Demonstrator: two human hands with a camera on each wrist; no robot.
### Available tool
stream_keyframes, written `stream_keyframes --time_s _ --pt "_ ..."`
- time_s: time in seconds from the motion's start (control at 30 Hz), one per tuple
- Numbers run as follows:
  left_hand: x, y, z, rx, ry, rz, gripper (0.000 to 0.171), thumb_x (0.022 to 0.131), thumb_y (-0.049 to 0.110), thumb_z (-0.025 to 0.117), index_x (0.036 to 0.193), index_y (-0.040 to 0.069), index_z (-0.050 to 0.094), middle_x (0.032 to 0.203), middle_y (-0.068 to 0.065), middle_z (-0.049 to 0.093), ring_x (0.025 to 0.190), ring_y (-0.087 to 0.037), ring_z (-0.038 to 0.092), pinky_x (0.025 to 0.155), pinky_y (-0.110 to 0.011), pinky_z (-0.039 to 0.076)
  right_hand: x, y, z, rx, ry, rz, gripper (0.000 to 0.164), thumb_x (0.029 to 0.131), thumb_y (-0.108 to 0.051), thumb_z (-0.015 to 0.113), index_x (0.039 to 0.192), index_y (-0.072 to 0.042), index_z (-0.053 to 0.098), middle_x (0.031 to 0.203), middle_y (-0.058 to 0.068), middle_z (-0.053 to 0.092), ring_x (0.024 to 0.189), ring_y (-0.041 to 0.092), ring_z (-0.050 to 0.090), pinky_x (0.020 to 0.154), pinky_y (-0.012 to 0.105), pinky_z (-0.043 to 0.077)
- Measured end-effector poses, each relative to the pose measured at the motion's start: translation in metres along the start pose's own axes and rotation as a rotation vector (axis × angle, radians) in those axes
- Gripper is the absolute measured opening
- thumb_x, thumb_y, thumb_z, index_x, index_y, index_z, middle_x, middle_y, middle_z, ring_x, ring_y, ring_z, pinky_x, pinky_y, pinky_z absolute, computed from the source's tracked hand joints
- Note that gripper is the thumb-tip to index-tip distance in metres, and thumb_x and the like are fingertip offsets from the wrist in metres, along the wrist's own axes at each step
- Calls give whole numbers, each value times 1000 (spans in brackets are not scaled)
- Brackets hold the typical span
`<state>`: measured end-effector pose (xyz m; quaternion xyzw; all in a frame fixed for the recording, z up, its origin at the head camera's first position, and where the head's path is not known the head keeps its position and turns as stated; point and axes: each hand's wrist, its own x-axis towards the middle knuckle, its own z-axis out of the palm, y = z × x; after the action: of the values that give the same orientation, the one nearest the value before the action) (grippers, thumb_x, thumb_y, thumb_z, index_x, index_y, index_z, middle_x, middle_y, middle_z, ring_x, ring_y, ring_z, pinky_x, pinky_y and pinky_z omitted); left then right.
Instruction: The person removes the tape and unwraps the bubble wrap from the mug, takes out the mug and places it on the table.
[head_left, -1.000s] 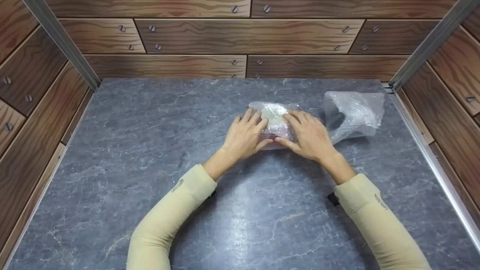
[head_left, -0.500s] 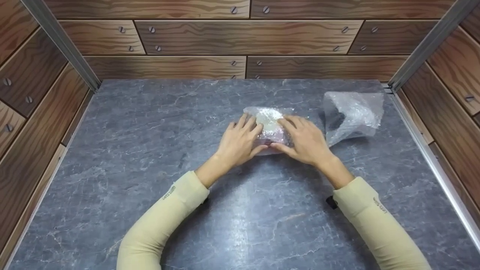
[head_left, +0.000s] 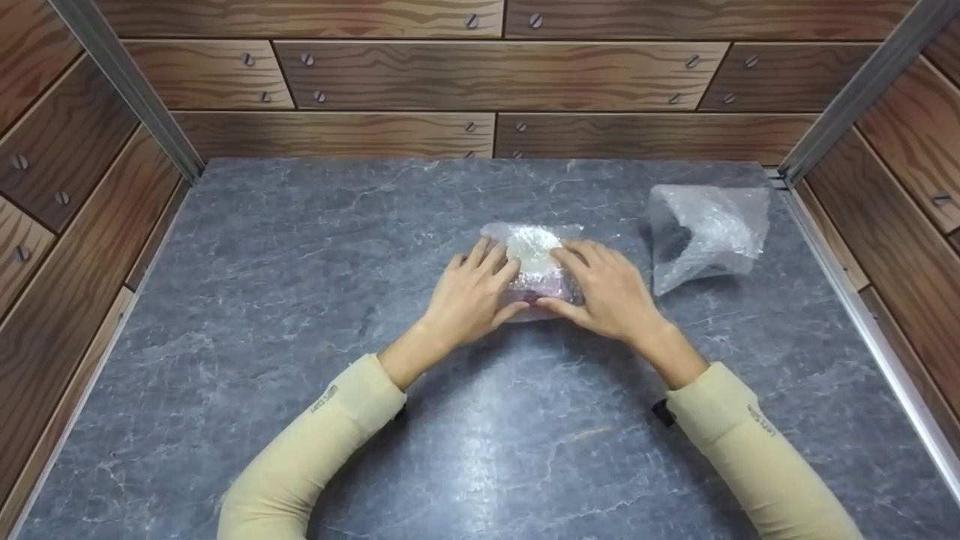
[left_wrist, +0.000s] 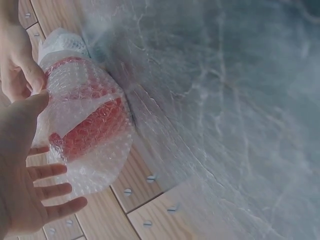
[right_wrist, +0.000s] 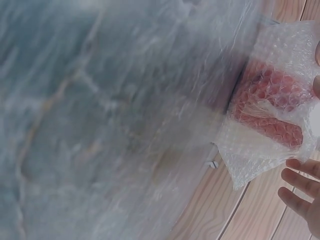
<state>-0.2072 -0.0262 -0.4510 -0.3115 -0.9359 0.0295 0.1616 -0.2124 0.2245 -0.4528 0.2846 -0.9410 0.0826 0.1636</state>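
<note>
A small bubble-wrapped package point(head_left: 534, 274) lies on the table in the middle of the head view. Something red shows through its clear wrap, with a pale, shiny patch on top. From the left, my left hand point(head_left: 469, 292) rests its spread fingers along the package's side. My right hand point(head_left: 607, 289) touches the opposite side in much the same way. Both thumbs meet at the near edge. In the left wrist view the fingers point(left_wrist: 52, 190) are straight and apart beside the wrapped package point(left_wrist: 95, 125). The right wrist view has straight fingers point(right_wrist: 300, 185) under the package's edge point(right_wrist: 270, 105).
A crumpled piece of bubble wrap point(head_left: 709, 232) stands at the back right of the dark marbled table point(head_left: 300, 247), beyond my right hand. Wood-patterned walls point(head_left: 487, 75) and metal rails point(head_left: 862, 322) border the table.
Both hands and the package have moved together toward me and slightly left. My hands keep the same hold on its sides. The loose bubble wrap stays put.
</note>
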Motion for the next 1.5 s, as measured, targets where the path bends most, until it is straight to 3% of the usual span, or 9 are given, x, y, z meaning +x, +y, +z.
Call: stream_keyframes --time_s 0.23,0.57,0.93,1.13,1.33,1.5 --pt "-10 2 -1 22 33 4 66 101 69 50 142 17 55 155 -12 55 147 -35 53 103 -49 61 -2 -6 0 -13 9 -16 78 92 -68 68 145 -11 59 143 19 64 129 42 64 108 58 56" --pt "-24 4 -9 48 24 5 65 102 69 49 141 18 55 155 -13 56 144 -33 55 105 -47 60 -7 -17 -2 -22 7 -50 77 92 -66 68 145 -11 59 143 19 64 128 41 64 107 56 57" --pt "-34 0 -14 44 48 37 65 103 65 51 150 20 52 152 -12 59 139 -33 60 104 -47 61 -10 -28 -8 4 -54 22 81 94 -66 67 152 -10 53 151 23 57 134 43 61 106 58 58" --pt "-35 -1 -16 61 121 47 63 102 64 56 146 19 54 142 -11 64 131 -31 65 97 -43 63 -12 -32 -11 -32 -81 27 85 96 -65 65 157 -10 47 155 24 53 136 44 59 101 59 60" --pt "-30 -4 -17 92 218 66 63 100 66 57 142 19 56 133 -8 66 120 -27 65 90 -37 63 -20 -32 -14 -47 -51 22 82 95 -61 68 157 -11 47 152 22 55 135 43 59 98 58 61" --pt "-25 -8 -16 102 224 73 71 99 71 54 146 18 55 141 -10 63 128 -28 63 98 -39 61 -27 -33 -17 -12 -14 25 78 95 -57 70 154 -10 51 148 21 59 131 42 62 97 58 61"
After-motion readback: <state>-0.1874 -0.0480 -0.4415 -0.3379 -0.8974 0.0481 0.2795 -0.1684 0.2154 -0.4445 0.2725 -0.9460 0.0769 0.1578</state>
